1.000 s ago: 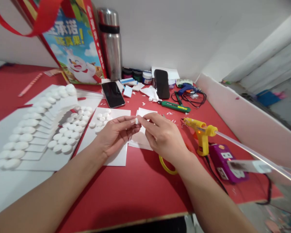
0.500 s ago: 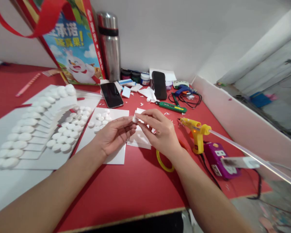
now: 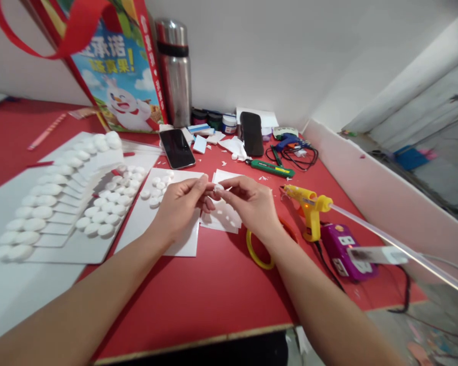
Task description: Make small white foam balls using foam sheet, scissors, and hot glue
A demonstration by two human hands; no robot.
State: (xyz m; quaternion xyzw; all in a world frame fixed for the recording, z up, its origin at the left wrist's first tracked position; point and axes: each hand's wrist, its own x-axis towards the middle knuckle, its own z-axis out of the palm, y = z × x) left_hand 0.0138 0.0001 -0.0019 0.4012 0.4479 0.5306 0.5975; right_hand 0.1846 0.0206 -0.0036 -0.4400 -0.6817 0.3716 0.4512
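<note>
My left hand [image 3: 181, 203] and my right hand [image 3: 248, 203] meet over the red table [image 3: 213, 290]. Both pinch a small white round piece [image 3: 218, 188] between their fingertips. Beneath them lie a white foam sheet [image 3: 175, 239] with a few white discs [image 3: 157, 187] and a smaller white sheet [image 3: 223, 218] with small bits on it. A yellow ring, perhaps scissor handles [image 3: 257, 251], sticks out under my right wrist.
Rows of white discs [image 3: 99, 213] cover white sheets on the left. A yellow glue gun [image 3: 311, 206] stands to the right beside a purple power strip [image 3: 347, 249]. Two phones [image 3: 177, 147], a green cutter [image 3: 269, 168], a steel flask [image 3: 175, 71] and a colourful bag [image 3: 118, 71] sit at the back.
Both hands have kept pinching the small white piece. My left thumb and fingers have shifted up round it, and the hands have turned slightly.
</note>
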